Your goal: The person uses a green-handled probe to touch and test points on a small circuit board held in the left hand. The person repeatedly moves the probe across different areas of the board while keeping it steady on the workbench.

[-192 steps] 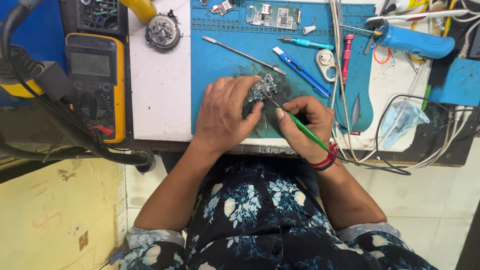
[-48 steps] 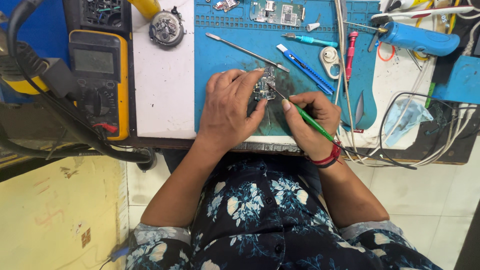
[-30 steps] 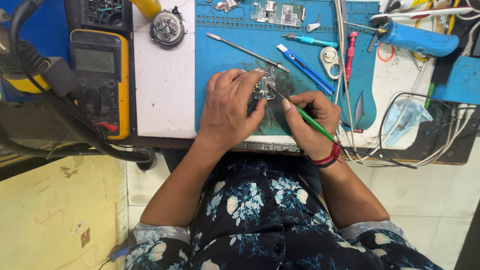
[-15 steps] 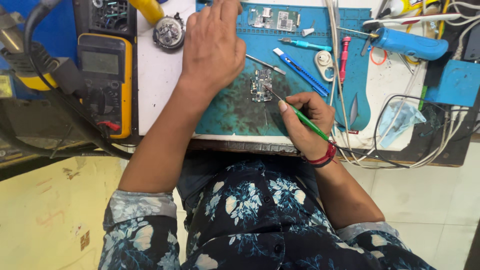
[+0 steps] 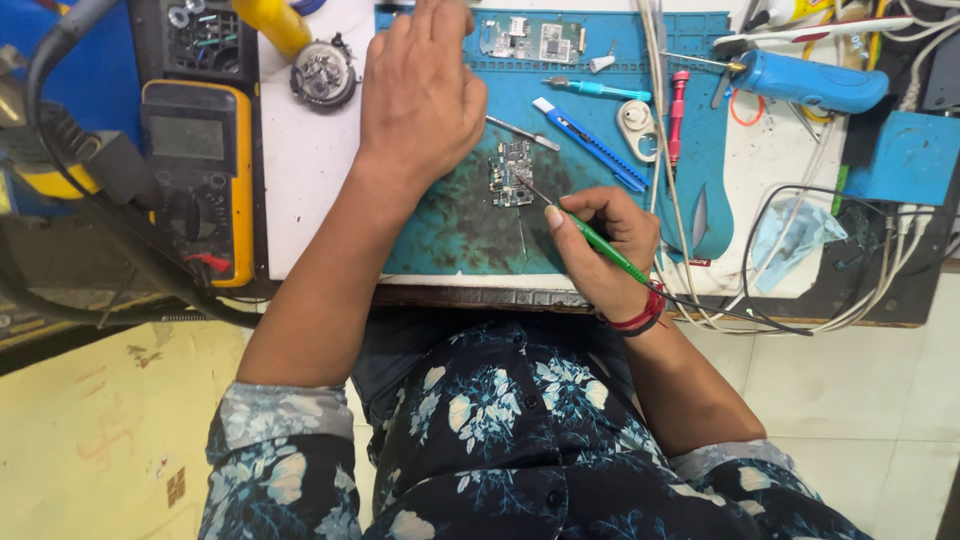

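The right hand [image 5: 600, 250] is pinching a green probe [image 5: 590, 235], tip touching the small circuit board [image 5: 511, 174] at mat centre. The left hand [image 5: 420, 85] is reaching toward twelve o'clock, fingers loosely curled; bracing the wrist would steady contact.

hands: 2 (left [image 5: 420, 95], right [image 5: 605, 250]) | circuit boards: 2 ( [image 5: 511, 172], [image 5: 530, 40]) | multimeter [image 5: 195, 175]: 1 | green probe [image 5: 595, 238]: 1 | blue utility knife [image 5: 588, 143]: 1

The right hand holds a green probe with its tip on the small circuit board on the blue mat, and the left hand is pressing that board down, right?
Not quite. In the head view the left hand is off the circuit board, reaching toward the blue mat's far edge. The right hand does hold the green probe on it.
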A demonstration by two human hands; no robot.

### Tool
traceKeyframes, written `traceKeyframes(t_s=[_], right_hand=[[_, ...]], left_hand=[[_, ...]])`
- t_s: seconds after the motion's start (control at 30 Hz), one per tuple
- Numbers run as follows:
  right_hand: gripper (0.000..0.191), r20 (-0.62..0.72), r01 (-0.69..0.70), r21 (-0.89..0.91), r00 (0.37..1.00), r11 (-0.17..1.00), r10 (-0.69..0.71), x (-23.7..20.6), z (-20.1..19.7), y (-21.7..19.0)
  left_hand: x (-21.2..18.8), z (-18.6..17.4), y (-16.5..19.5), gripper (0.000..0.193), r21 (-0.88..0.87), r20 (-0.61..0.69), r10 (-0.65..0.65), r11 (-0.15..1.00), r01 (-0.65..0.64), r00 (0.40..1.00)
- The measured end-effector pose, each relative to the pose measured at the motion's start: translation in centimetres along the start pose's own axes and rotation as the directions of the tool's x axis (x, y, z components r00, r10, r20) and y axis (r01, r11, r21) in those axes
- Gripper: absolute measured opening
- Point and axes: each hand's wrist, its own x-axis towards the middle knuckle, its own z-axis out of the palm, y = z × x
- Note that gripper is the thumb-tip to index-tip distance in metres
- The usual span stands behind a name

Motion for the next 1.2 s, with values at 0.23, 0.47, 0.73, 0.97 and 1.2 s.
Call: traceKeyframes(t_s=[0.23, 0.47, 0.73, 0.97, 1.2], right_hand=[[0.012, 0.010, -0.005, -0.006, 1.000, 1.000, 0.005, 0.0, 0.0, 0.0], [0.012, 0.001, 0.012, -0.037, 1.000, 0.999, -0.012, 0.0, 0.0, -0.1], [0.012, -0.006, -0.001, -0.039, 1.000, 0.999, 0.001, 0.1, 0.0, -0.2], [0.011, 0.000, 0.010, -0.012, 1.000, 1.000, -0.010, 0.0, 0.0, -0.1], [0.011, -0.016, -0.013, -0.003, 1.000, 1.000, 0.013, 0.1, 0.1, -0.1]], left_hand=[[-1.0, -0.3, 0.2, 0.032, -0.017, 0.002, -0.010, 1.000, 0.011, 1.000], [-2.7, -0.8, 1.5, 0.029, -0.086, -0.023, 0.001, 0.996, -0.002, 1.000], [-5.6, -1.5, 4.2, 0.029, -0.256, 0.040, -0.053, 0.965, 0.061, 0.998], [-4.9, -1.6, 3.4, 0.029, -0.229, -0.035, -0.016, 0.974, 0.007, 0.999], [-3.4, -1.8, 3.0, 0.035, -0.268, 0.031, 0.008, 0.963, 0.001, 0.999]])
